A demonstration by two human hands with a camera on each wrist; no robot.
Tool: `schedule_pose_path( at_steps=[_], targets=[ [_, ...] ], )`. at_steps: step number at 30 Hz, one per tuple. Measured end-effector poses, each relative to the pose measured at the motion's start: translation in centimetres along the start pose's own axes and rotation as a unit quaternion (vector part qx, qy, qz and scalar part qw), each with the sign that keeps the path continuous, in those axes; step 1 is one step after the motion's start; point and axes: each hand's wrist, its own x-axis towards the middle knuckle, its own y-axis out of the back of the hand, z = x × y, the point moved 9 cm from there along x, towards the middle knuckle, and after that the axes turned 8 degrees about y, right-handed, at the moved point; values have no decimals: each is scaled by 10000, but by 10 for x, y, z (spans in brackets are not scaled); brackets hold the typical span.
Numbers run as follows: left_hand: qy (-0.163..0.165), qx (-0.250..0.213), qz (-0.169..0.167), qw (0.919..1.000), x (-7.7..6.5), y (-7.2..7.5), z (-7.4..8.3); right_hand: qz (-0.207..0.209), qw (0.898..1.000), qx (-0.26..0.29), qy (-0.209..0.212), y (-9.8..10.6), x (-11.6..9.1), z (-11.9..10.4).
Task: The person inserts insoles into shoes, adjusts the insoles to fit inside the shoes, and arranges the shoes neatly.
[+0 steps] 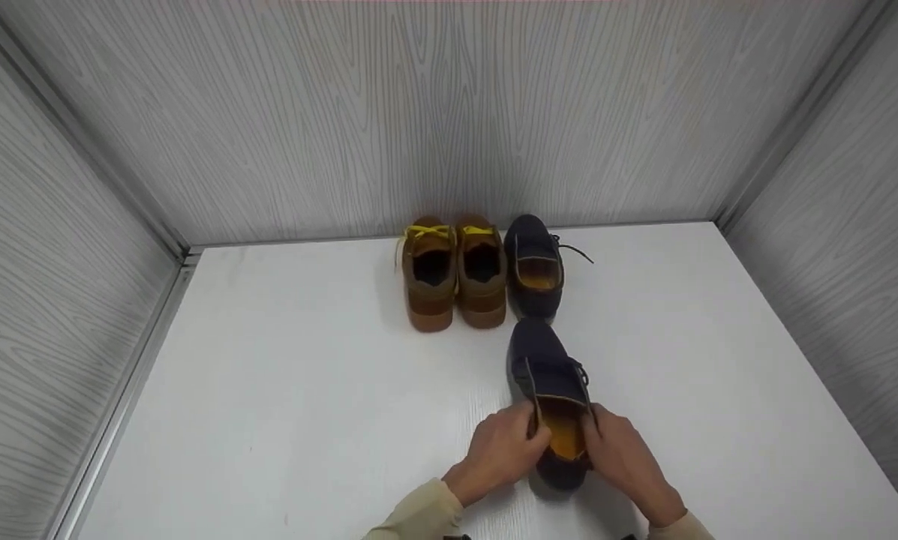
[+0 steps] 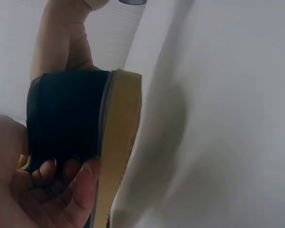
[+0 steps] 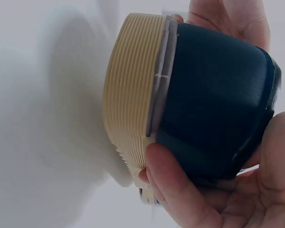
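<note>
Both hands grip a dark navy lace-up shoe (image 1: 537, 351) in the head view, one on either side of its opening near the heel. My left hand (image 1: 503, 448) holds the left side, with the thumb over the collar. On the right side, my right hand (image 1: 626, 454) has its thumb at the inner edge. The insole is tan, and the toe points away. In the wrist views, fingers curl along the shoe's heel (image 3: 209, 95) beside a ribbed tan sole (image 2: 121, 123). A shadow lies on the white surface beneath it.
A matching navy shoe (image 1: 535, 247) stands beyond the held one's toe, a lace trailing right. Left of it is a brown pair, a left shoe (image 1: 429, 296) and a right shoe (image 1: 483, 296), with yellow laces. Grey wood-grain panels (image 1: 418, 112) enclose the white table (image 1: 283, 390).
</note>
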Motion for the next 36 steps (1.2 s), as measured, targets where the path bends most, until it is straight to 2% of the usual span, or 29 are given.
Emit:
schedule_pose_path(
  at_steps=[4,7,12,16,20,24,26,32,36],
  targets=[
    [-120,382,67,9992,13,-9,23,222,9997,60,-66,20,1,17],
    [-191,610,110,9979,17,-15,37,242,9995,169,-146,32,-2,27],
    [-272,780,14,9966,21,-26,54,170,9980,430,-423,49,-9,42],
    [-383,682,-37,9969,34,-31,65,312,9973,584,-325,62,-2,55],
    [-583,375,-190,9974,49,-38,72,486,9973,523,-153,77,18,69],
    [-708,-74,-398,9967,65,-43,71,675,9975,204,90,92,47,79],
    [-659,-234,-517,9962,73,-44,68,742,9969,157,194,97,64,82],
    [-653,-177,-574,9961,103,-36,69,860,9952,129,457,106,116,84],
    [-404,-401,-628,9964,124,-38,64,929,9942,152,528,107,145,87]
  ],
)
